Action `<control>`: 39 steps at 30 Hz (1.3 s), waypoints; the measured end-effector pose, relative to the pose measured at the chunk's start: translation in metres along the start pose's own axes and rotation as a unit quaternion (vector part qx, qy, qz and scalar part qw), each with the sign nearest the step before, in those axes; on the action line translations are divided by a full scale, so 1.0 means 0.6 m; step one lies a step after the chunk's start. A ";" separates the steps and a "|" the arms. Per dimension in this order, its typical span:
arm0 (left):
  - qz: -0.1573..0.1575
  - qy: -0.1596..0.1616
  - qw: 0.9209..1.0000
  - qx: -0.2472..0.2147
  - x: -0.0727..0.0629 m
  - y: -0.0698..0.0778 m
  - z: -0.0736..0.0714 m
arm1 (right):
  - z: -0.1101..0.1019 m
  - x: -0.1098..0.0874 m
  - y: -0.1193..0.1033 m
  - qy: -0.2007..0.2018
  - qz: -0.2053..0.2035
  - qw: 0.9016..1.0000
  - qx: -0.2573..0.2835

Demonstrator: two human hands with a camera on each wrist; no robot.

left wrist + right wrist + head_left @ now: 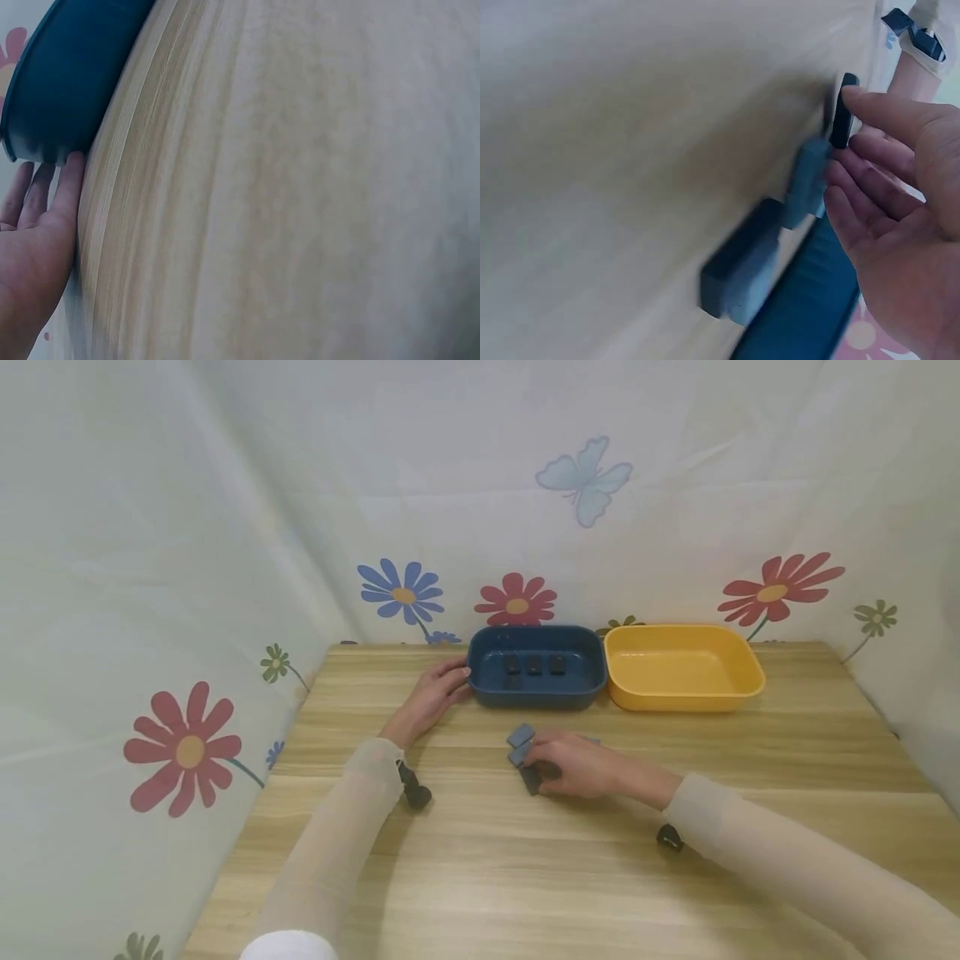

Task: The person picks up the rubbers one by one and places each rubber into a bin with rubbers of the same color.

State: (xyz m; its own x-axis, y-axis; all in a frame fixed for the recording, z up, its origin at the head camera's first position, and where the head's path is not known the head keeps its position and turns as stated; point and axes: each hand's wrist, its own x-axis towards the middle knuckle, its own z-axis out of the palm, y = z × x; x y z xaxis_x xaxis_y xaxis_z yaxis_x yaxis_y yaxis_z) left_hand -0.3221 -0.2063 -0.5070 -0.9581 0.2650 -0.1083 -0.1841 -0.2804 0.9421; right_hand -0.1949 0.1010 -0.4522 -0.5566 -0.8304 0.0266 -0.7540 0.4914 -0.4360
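Observation:
My right hand (577,766) is low over the table, in front of the blue container. Between its thumb and fingers it pinches a black rectangular block (845,110). Beside the fingers lie blue-grey blocks (521,736), partly covered by the hand in the head view. Another dark block (739,251) shows in the right wrist view, against a lighter blue-grey block (755,289). At the left end of the dark blue container (536,700), my left hand (435,695) rests with extended fingers, their tips at its wall. Several dark blocks (533,665) lie inside that container.
A yellow container (682,702) stands right beside the blue one at the back of the wooden table (480,877). Behind them hangs a pale cloth (450,485) printed with flowers and a butterfly. Each wrist carries a small black device (415,789).

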 end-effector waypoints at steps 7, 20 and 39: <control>0.004 0.000 1.000 -0.008 0.002 -0.004 0.002 | -0.050 0.009 0.002 0.051 -0.006 0.999 0.010; 0.004 0.003 1.000 -0.005 0.002 -0.004 -0.003 | -0.116 0.043 0.065 0.141 0.051 0.989 -0.004; -0.001 0.000 1.000 0.006 0.007 -0.006 -0.005 | -0.120 0.106 0.147 0.111 0.151 0.982 -0.017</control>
State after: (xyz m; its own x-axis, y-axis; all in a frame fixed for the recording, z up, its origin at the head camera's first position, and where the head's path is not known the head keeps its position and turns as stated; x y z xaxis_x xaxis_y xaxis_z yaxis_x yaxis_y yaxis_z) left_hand -0.3263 -0.2067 -0.5118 -0.9581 0.2646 -0.1097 -0.1826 -0.2690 0.9457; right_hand -0.3221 0.1107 -0.4242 -0.8167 -0.5688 0.0978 -0.5512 0.7185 -0.4242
